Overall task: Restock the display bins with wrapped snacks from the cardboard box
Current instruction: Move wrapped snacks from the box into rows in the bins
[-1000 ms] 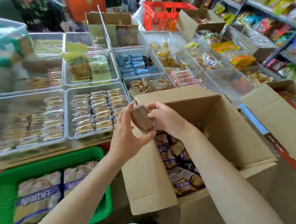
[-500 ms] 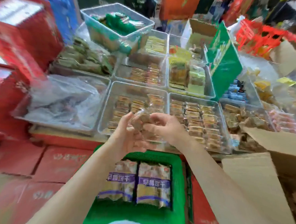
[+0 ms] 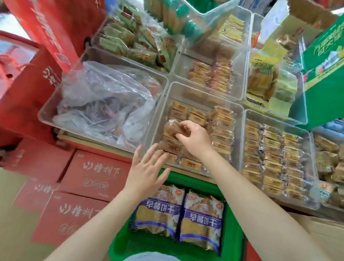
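Note:
My right hand (image 3: pixel 194 138) pinches a brown wrapped snack (image 3: pixel 172 128) over a clear display bin (image 3: pixel 167 105) that holds rows of orange-brown wrapped snacks. My left hand (image 3: pixel 147 170) hovers at the bin's near wall with fingers spread and holds nothing. Only a flap of the cardboard box (image 3: pixel 327 240) shows, at the lower right corner.
A bin with crumpled clear plastic (image 3: pixel 100 105) sits to the left. Another full bin (image 3: pixel 273 160) lies to the right. A green basket (image 3: pixel 232 235) with two purple-banded biscuit bags stands below my arms. Red cartons (image 3: pixel 91 176) are stacked at lower left, a green box (image 3: pixel 325 70) at right.
The view swung left from the cardboard box to the bins. Both hands carried the snack over; my left hand has let go and my right hand holds it alone, lower in the bin.

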Demonstrator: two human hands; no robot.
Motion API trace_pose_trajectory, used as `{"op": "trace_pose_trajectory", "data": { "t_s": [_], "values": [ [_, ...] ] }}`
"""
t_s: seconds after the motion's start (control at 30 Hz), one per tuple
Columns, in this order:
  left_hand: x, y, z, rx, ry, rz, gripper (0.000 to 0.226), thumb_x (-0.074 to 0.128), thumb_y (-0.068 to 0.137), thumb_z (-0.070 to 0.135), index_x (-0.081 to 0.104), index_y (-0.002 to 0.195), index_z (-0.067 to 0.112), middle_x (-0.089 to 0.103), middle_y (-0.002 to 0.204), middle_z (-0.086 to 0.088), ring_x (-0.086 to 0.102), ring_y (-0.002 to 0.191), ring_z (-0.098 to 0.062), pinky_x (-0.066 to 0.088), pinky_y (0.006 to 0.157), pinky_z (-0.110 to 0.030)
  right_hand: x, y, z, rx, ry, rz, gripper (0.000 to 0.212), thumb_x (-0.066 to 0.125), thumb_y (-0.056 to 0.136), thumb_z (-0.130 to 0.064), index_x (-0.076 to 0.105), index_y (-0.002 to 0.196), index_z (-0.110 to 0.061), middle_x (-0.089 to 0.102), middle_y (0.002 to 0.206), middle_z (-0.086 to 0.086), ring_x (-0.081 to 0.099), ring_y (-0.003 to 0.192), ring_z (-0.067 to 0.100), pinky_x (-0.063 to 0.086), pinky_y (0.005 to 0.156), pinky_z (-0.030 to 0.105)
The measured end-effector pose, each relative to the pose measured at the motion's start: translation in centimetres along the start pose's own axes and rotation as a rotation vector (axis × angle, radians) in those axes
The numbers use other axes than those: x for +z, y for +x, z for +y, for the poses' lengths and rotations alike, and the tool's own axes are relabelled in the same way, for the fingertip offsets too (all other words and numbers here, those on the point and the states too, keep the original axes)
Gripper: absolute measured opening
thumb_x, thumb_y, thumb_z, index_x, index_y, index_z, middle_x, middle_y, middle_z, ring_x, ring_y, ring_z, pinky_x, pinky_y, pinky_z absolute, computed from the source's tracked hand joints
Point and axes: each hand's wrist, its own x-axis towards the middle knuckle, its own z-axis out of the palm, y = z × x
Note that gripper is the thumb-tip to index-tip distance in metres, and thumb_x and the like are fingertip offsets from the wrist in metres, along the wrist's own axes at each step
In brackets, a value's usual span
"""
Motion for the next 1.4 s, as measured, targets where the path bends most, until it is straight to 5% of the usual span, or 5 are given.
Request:
{"op": "trace_pose_trajectory", "data": {
  "t_s": [0.17, 0.67, 0.87, 1.07, 1.4],
  "values": [
    [0.8, 0.0, 0.1, 0.002, -0.014, 0.076, 0.054, 0.036, 0.100, 0.052, 0.057, 0.140, 0.023, 0.058, 0.143, 0.002, 0.027, 0.151, -0.017, 0.004, 0.123, -0.055, 2.7, 2.1, 1.0, 0.006, -0.136, -0.227, 0.040, 0.058, 0.099, -0.041, 0.064, 0.133, -0.021, 0.064, 0.133, 0.003, 0.057, 0.124, 0.023, 0.046, 0.105, 0.040],
    [-1.8, 0.2, 2.6, -0.099, -0.045, -0.026, 0.072, 0.029, 0.091, 0.061, 0.044, 0.148, 0.019, 0.046, 0.153, -0.003, 0.027, 0.150, -0.022, 0.000, 0.124, -0.056, 0.3, -6.4, 5.1, 0.035, 0.062, -0.022, 0.039, 0.045, 0.104, -0.033, 0.054, 0.142, -0.024, 0.052, 0.143, -0.001, 0.048, 0.131, 0.018, 0.040, 0.112, 0.044],
    [-6.2, -0.4, 17.2, 0.133, -0.284, -0.077, 0.069, 0.036, 0.090, 0.056, 0.047, 0.146, 0.019, 0.056, 0.143, -0.006, 0.046, 0.136, -0.025, 0.015, 0.122, -0.042, -8.4, -20.0, 11.8, 0.061, 0.206, 0.528, 0.019, 0.053, 0.100, -0.011, 0.071, 0.102, -0.014, 0.062, 0.074, -0.011, 0.053, 0.058, 0.000, 0.038, 0.053, 0.014],
    [-3.9, -4.2, 35.0, 0.593, -0.253, -0.132, 0.048, 0.044, 0.092, 0.047, 0.062, 0.130, 0.022, 0.067, 0.124, -0.001, 0.062, 0.112, -0.024, 0.038, 0.104, -0.038, -18.3, -35.0, 21.8, 0.102, 0.171, 0.799, 0.016, 0.056, 0.096, -0.018, 0.072, 0.097, -0.017, 0.065, 0.076, -0.013, 0.058, 0.069, 0.004, 0.046, 0.065, 0.019],
    [2.7, -11.1, 57.5, 0.803, -0.267, -0.153, 0.048, 0.041, 0.099, 0.051, 0.064, 0.129, 0.021, 0.068, 0.124, -0.001, 0.060, 0.120, -0.022, 0.028, 0.117, -0.047, -27.4, -49.0, 47.0, 0.418, -0.194, 0.259, 0.020, 0.057, 0.096, -0.030, 0.069, 0.100, -0.015, 0.070, 0.096, 0.003, 0.063, 0.092, 0.027, 0.052, 0.080, 0.039]
  ]
}}
